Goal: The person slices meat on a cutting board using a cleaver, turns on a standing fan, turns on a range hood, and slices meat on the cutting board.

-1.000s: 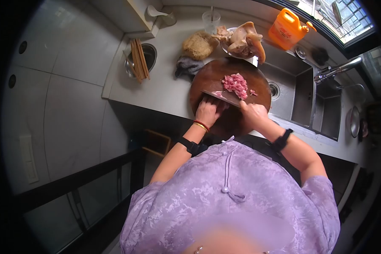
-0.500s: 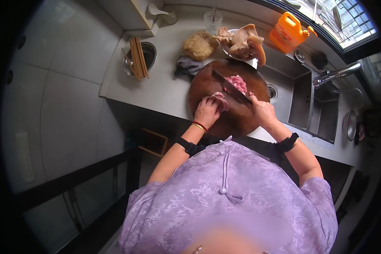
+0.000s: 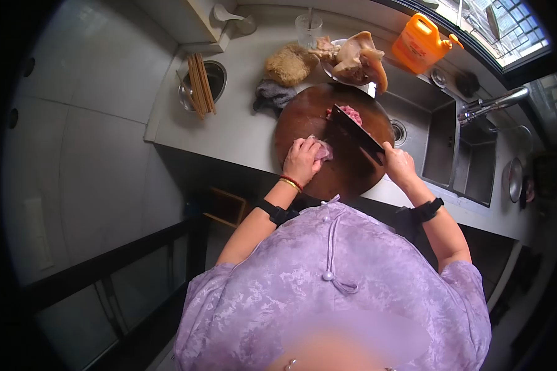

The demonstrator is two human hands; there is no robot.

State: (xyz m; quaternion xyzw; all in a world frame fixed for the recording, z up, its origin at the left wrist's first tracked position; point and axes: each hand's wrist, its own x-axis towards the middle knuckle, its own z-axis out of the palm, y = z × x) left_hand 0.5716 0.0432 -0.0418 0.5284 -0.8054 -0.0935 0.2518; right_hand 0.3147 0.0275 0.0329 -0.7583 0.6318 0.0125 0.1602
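A round brown cutting board (image 3: 346, 176) lies at the counter's front edge. On its left part my left hand (image 3: 301, 162) has its fingers wrapped over a piece of raw meat (image 3: 323, 150). My right hand (image 3: 400, 164) is closed on the handle of a dark cleaver (image 3: 358, 133), whose blade points up and left over the board. Chopped pink meat (image 3: 351, 114) shows beyond the blade, which covers part of it. The blade and the piece under my left hand are apart.
Behind the board stand a bowl of large meat pieces (image 3: 360, 59), a tan sponge-like bundle (image 3: 290, 64), a grey cloth (image 3: 272, 97) and a glass (image 3: 308, 29). Chopsticks (image 3: 201, 86) rest on a metal bowl at left. An orange jug (image 3: 420, 44) stands near the sink (image 3: 427, 117).
The cleaver has moved right with my right hand, away from the meat under my left hand, and now lies across the chopped pile. My left hand has stayed almost in place.
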